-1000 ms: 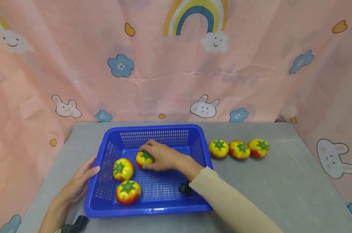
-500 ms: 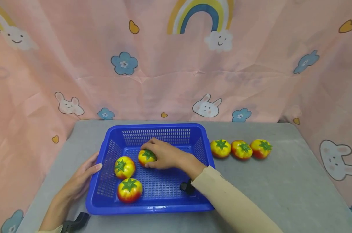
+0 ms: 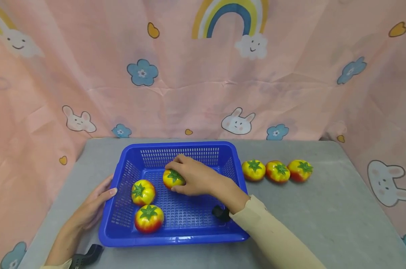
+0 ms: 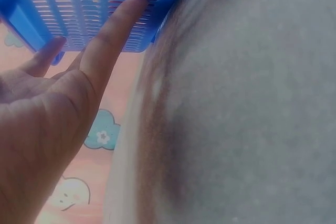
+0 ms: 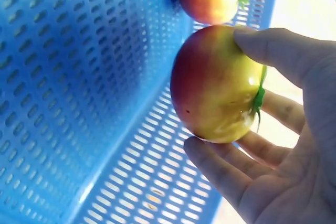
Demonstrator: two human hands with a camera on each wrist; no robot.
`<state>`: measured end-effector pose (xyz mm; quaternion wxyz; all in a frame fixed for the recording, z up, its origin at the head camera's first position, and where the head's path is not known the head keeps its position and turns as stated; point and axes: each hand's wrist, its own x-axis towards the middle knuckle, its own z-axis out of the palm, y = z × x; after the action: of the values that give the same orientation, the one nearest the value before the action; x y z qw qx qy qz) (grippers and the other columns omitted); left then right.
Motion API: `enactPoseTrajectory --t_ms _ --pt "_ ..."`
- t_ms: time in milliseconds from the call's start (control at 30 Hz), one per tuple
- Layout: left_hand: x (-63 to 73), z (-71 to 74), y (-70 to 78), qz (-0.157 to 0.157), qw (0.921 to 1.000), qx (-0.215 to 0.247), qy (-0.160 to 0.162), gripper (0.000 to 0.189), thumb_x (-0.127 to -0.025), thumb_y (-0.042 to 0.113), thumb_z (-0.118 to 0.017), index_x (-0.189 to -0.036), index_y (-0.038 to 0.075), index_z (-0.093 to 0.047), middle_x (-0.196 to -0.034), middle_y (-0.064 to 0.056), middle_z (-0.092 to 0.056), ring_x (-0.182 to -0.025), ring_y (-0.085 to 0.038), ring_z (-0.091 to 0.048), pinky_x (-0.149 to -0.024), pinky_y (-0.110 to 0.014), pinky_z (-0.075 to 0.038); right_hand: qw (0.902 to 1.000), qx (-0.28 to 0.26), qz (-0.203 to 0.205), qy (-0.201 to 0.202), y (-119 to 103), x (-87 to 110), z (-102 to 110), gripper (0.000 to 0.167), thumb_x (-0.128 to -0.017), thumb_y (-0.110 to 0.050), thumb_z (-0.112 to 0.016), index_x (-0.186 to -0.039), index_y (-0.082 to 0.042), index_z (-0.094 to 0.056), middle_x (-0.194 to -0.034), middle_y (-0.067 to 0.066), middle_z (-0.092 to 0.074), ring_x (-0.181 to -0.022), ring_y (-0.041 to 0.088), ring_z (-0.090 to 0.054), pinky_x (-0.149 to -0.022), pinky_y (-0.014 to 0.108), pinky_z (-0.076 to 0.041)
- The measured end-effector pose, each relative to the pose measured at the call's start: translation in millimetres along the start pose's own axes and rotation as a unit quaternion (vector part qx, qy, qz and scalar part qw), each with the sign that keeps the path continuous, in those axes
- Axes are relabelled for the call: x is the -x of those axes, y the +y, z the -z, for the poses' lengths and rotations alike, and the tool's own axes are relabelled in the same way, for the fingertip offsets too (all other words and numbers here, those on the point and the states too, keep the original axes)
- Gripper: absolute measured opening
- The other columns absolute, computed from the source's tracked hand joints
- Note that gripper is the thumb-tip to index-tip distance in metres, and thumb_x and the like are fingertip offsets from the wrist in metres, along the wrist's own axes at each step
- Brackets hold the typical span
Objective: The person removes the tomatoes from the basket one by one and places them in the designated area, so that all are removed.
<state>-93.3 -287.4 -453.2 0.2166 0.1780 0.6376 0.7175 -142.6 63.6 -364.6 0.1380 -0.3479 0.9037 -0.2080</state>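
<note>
A blue plastic basket point(image 3: 174, 240) with slotted walls stands on the grey table. My right hand point(image 3: 197, 175) reaches into it and grips a yellow-red tomato point(image 3: 172, 180) with a green star-shaped top. Thumb and fingertips sit on opposite sides of this tomato point(image 5: 212, 87) in the right wrist view. I cannot tell whether it touches the basket floor. Two more tomatoes lie inside at the left, a rear one point(image 3: 143, 192) and a front one point(image 3: 149, 219). My left hand point(image 3: 90, 209) rests against the basket's left side, thumb at the rim, a straight finger point(image 4: 107, 40) touching the outer wall.
Just right of the basket, three similar tomatoes stand in a row: one near the basket point(image 3: 253, 170), a middle one point(image 3: 277, 172) and an outer one point(image 3: 300, 170). A pink patterned cloth point(image 3: 186, 101) hangs behind the grey table point(image 3: 324, 209).
My right hand has shifted slightly right and toward the back, and the gripped tomato has moved with it, away from the other two. My left hand stays at the basket's side.
</note>
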Motion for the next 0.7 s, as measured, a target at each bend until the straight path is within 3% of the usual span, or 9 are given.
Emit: enactPoseTrajectory --t_ms 467,700 --pt "-0.2 -1.7 0.7 -0.004 0.9998 0.017 -0.001 0.053 -0.113 0.009 -0.031 -0.162 0.027 -0.027 -0.147 0.014 -0.059 -0.125 -0.011 -0.068 -0.097 -0.036 -0.063 0.9986 -0.01 -0.024 0.046 -5.3 43.7 31.6 0.057 -0.096 -0.037 -0.079 -0.147 -0.021 -0.059 -0.144 0.006 -0.058 -0.123 0.021 -0.062 -0.108 0.039 -0.058" --pt "0.2 -0.4 2.1 -0.002 0.9998 0.018 -0.003 0.053 -0.113 0.01 -0.031 -0.162 0.027 -0.027 -0.147 0.015 -0.059 -0.126 -0.011 -0.068 -0.098 -0.035 -0.062 0.997 -0.005 -0.023 0.074 -3.9 63.9 37.1 0.059 -0.095 -0.039 -0.079 -0.148 -0.022 -0.059 -0.144 0.004 -0.057 -0.126 0.022 -0.061 -0.11 0.041 -0.056"
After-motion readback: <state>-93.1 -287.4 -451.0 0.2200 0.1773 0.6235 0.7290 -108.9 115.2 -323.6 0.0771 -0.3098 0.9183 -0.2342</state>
